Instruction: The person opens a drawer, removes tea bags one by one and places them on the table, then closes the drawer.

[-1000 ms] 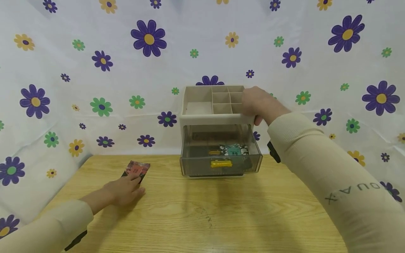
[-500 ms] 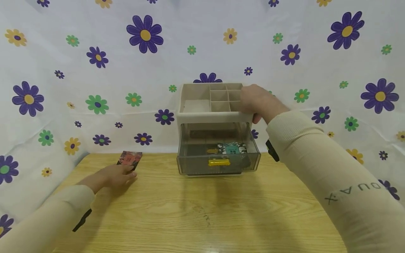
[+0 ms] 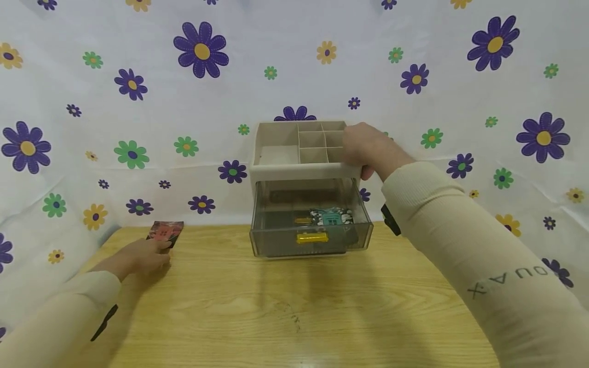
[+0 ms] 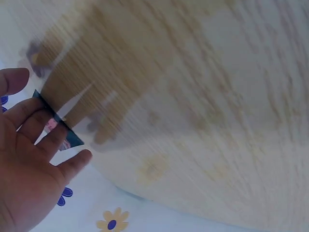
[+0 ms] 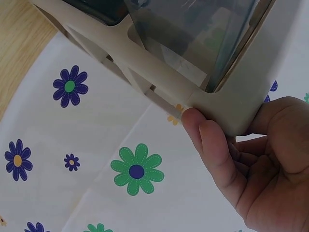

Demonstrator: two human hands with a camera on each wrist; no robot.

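At the table's far left lies a small red and black packet (image 3: 165, 231), and the fingers of my left hand (image 3: 142, 255) rest on its near end. The left wrist view has the hand (image 4: 29, 159) with fingers extended at the packet (image 4: 73, 139), thumb apart. My right hand (image 3: 368, 145) grips the upper right corner of a cream organizer (image 3: 303, 171); its fingers and thumb are round that corner in the right wrist view. The organizer's clear grey drawer (image 3: 276, 243), with a gold handle, is pulled out. A teal patterned packet (image 3: 332, 219) lies inside.
The organizer's top has a large compartment (image 3: 279, 154) at left and several small ones at right. It stands at the far side of a wooden table (image 3: 230, 306). A white flowered cloth (image 3: 221, 102) hangs behind and at the sides.
My left hand and the red packet have moved left and farther back along the table. The right hand keeps its grip on the organizer, and the head view has shifted slightly.
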